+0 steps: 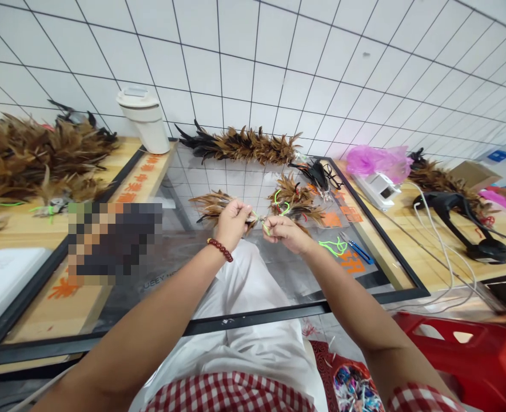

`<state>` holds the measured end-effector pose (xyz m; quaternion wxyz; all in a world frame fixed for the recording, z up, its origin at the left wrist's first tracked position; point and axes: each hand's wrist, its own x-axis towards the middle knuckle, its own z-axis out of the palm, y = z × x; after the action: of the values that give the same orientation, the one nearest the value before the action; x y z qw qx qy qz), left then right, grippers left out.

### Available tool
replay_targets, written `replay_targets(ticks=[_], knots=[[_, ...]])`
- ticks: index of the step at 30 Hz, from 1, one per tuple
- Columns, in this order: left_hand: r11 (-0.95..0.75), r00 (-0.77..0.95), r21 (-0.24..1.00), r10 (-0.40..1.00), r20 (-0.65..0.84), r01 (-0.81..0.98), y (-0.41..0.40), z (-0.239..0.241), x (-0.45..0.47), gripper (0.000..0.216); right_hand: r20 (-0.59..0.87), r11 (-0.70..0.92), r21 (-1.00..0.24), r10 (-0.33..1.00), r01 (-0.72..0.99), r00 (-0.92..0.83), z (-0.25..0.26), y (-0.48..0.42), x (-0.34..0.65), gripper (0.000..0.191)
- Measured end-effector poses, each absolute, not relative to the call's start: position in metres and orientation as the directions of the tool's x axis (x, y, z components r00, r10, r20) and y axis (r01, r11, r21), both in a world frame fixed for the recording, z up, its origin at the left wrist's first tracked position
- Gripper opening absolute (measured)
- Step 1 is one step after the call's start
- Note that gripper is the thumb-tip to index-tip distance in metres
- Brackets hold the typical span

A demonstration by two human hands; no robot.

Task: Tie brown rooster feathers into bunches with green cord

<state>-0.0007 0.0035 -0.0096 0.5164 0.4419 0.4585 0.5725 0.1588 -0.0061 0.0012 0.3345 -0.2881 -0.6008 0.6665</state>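
Observation:
My left hand (pixel 234 220) is closed around the bound quill end of a small bunch of brown feathers (pixel 213 205), whose tips fan out to the left. Close beside it, my right hand (pixel 283 233) pinches a neon green cord (pixel 266 228) at the quill end. Both hands are just above the glass tabletop. Behind my right hand lies another brown feather bunch (pixel 298 201) with green cord on it. Loose green cords (pixel 333 246) and blue-handled pliers or snips (pixel 361 252) rest to the right. My fingers partly hide the binding.
A long feather garland (pixel 244 146) lies along the wall, near a white lidded cup (pixel 144 119). A large feather pile (pixel 34 151) is at the left. A pink plastic bag (pixel 379 162), white device (pixel 378 190) and black headset strap (pixel 462 223) stand right. A red stool (pixel 471 360) is below.

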Motion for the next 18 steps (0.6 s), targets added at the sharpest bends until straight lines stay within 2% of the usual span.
replay_targets(ticks=[5, 9, 13, 15, 18], knots=[[-0.012, -0.102, 0.994, 0.995, 0.001, -0.108, 0.003, -0.013, -0.002, 0.022, 0.002, -0.023, -0.999, 0.773, -0.031, -0.634, -0.003, -0.006, 0.160, 0.003], [-0.025, -0.105, 0.992, 0.994, 0.012, -0.125, 0.003, -0.012, -0.004, 0.025, -0.001, -0.032, -0.999, 0.770, -0.037, -0.638, -0.007, -0.007, 0.162, 0.003], [0.130, -0.023, 0.958, 0.990, -0.141, -0.256, 0.001, -0.007, -0.006, 0.031, 0.020, -0.085, -0.985, 0.809, -0.151, -0.587, -0.010, -0.008, 0.162, 0.003], [0.155, 0.011, 0.938, 0.987, -0.159, -0.310, 0.000, -0.004, -0.007, 0.033, 0.029, -0.115, -0.967, 0.836, -0.227, -0.548, -0.010, -0.008, 0.162, 0.003], [0.146, 0.080, 0.945, 0.989, -0.128, -0.293, -0.003, -0.001, -0.008, 0.034, 0.010, -0.166, -0.940, 0.860, -0.297, -0.510, -0.010, -0.008, 0.161, 0.003]])
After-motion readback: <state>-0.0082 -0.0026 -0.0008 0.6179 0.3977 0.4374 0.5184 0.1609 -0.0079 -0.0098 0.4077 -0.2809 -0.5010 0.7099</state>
